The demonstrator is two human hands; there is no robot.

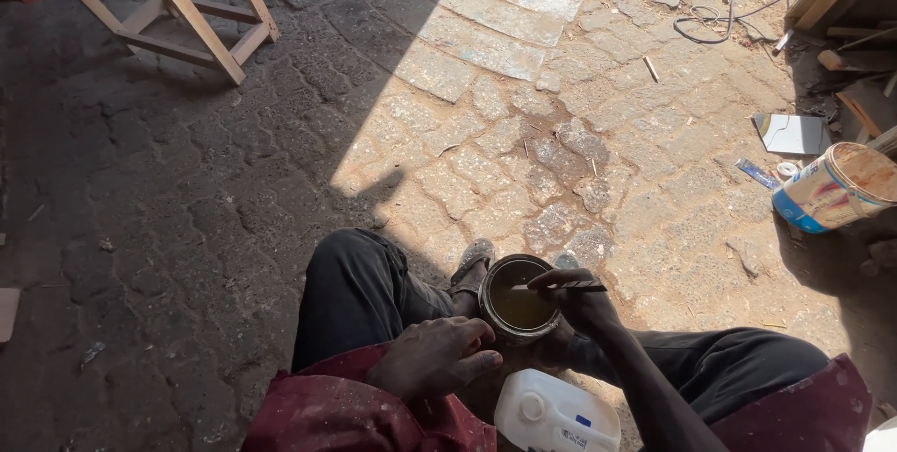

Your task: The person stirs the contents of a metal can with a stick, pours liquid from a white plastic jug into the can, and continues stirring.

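White plastic jug (556, 415) sits at my lap; my right hand (570, 291) fingers pinch a thin stick (561, 287) across 1 open tin (519, 301) of yellowish liquid between my knees, left hand (437, 356) loosely curled, holding nothing.

I have only the head view, worn high and tilted steeply down and forward over my own lap, close on my hands and an open tin (519, 301), with the paved ground (486, 134) stretching farther ahead.
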